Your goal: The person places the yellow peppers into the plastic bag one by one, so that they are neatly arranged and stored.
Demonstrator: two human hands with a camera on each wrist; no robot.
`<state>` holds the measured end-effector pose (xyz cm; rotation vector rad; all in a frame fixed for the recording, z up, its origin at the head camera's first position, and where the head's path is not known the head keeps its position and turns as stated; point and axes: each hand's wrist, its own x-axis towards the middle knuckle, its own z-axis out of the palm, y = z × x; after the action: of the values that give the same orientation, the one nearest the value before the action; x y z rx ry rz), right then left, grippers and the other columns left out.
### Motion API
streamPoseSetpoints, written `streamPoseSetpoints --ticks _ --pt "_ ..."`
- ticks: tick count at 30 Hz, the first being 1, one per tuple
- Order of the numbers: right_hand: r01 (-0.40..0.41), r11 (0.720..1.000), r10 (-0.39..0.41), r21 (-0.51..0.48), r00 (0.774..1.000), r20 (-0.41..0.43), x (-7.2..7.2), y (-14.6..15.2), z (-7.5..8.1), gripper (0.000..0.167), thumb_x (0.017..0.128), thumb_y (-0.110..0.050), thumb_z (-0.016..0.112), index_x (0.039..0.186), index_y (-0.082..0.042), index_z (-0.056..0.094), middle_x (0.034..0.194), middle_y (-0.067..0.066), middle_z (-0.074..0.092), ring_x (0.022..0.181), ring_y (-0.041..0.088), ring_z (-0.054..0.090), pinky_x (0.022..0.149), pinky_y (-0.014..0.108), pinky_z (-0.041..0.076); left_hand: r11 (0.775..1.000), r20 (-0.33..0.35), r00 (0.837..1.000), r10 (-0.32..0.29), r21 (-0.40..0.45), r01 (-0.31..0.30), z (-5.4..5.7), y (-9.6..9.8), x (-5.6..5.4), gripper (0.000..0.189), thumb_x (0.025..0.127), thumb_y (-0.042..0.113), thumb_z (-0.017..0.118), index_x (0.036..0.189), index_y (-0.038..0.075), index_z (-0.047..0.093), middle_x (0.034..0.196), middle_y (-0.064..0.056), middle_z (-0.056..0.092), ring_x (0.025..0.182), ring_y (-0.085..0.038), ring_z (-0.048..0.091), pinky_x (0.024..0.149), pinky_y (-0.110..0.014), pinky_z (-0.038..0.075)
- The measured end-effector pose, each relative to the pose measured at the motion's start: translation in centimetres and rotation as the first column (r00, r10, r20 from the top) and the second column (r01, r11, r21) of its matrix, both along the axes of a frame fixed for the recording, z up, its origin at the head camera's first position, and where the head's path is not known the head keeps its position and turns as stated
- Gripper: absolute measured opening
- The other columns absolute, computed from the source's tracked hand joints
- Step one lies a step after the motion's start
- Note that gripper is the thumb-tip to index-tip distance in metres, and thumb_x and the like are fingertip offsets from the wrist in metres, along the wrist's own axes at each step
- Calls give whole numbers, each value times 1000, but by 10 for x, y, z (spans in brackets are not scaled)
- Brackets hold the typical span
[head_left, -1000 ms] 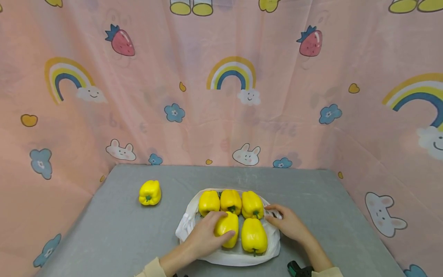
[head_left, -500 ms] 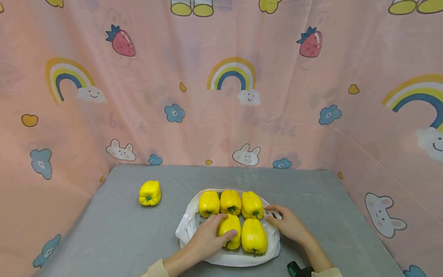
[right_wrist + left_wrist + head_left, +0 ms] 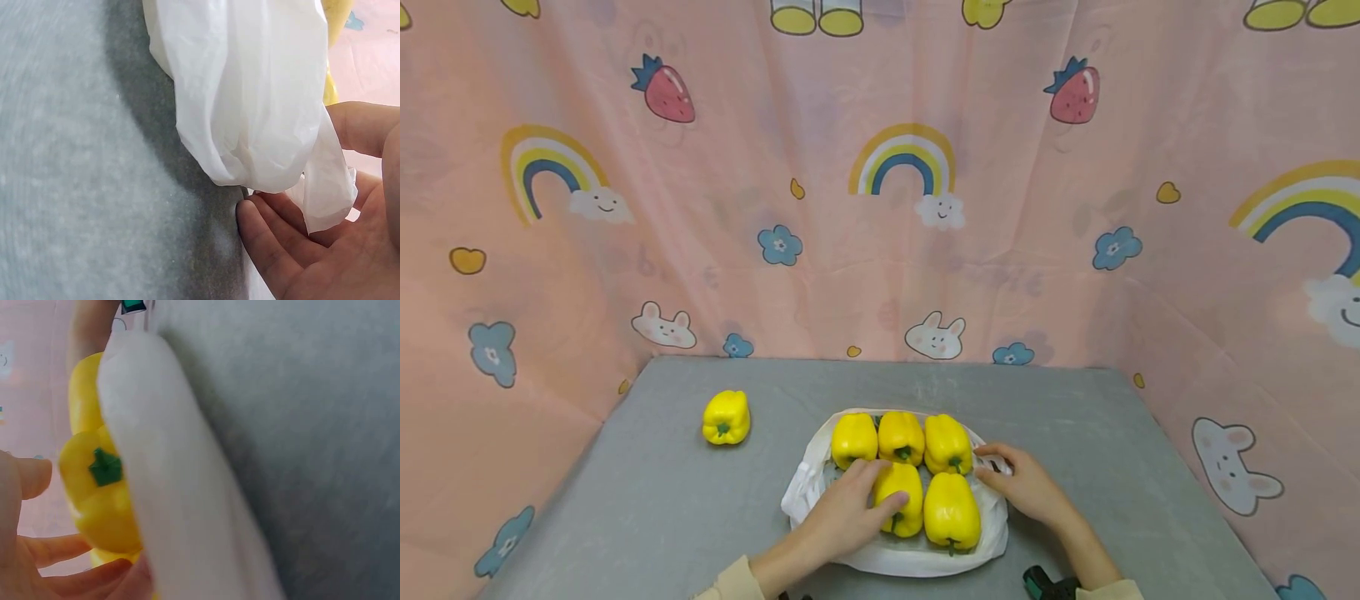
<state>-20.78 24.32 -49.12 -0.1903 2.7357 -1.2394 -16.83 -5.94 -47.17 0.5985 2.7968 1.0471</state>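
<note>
Several yellow bell peppers (image 3: pixel 947 442) lie in two rows in a white plastic bag (image 3: pixel 917 565), whose mouth is spread wide. My left hand (image 3: pixel 850 508) reaches over the bag's near left side, around the front left bell pepper (image 3: pixel 902 500). In the left wrist view, the thumb stands apart from that pepper (image 3: pixel 100 487) and its green stem, while the fingers lie beside it, partly behind the bag. My right hand (image 3: pixel 1026 483) holds the bag's right edge; the right wrist view shows a loose flap of the bag (image 3: pixel 328 181) between thumb and fingers.
Another yellow bell pepper (image 3: pixel 726 417) sits alone on the grey table (image 3: pixel 647 500), left of the bag. A pink patterned curtain (image 3: pixel 715 150) encloses the back and sides. A black and green device (image 3: pixel 1047 583) is by the right wrist.
The front left bell pepper has shifted slightly right, toward the one beside it, and turned so its stem shows. My left hand moved right a little, then back. My right hand stays put.
</note>
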Motion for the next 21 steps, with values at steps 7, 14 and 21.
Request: streamPoseSetpoints --ticks 7,14,21 --pt "2 1000 -2 -3 1000 10 0 0 0 45 96 -37 69 129 -6 66 133 14 63 133 44 49 107 68 36 1000 -30 999 -29 -10 29 21 -10 -3 55 101 49 57 136 7 61 130 -9 63 116 -26 62 95 -47 52" --pt "1 1000 -1 0 1000 18 0 0 0 46 97 -38 69 130 -7 65 135 15 63 134 44 48 107 69 36 999 -157 987 -37 26 42 31 -25 -11 37 102 35 61 123 6 67 115 -6 69 100 -20 67 84 -37 57" --pt "-1 1000 1 -1 1000 5 1 0 0 44 97 -36 69 130 -7 66 134 15 63 133 44 48 107 68 37 993 -291 956 -33 97 63 35 -41 -18 23 100 20 65 114 2 70 101 -3 68 87 -20 66 72 -27 56"
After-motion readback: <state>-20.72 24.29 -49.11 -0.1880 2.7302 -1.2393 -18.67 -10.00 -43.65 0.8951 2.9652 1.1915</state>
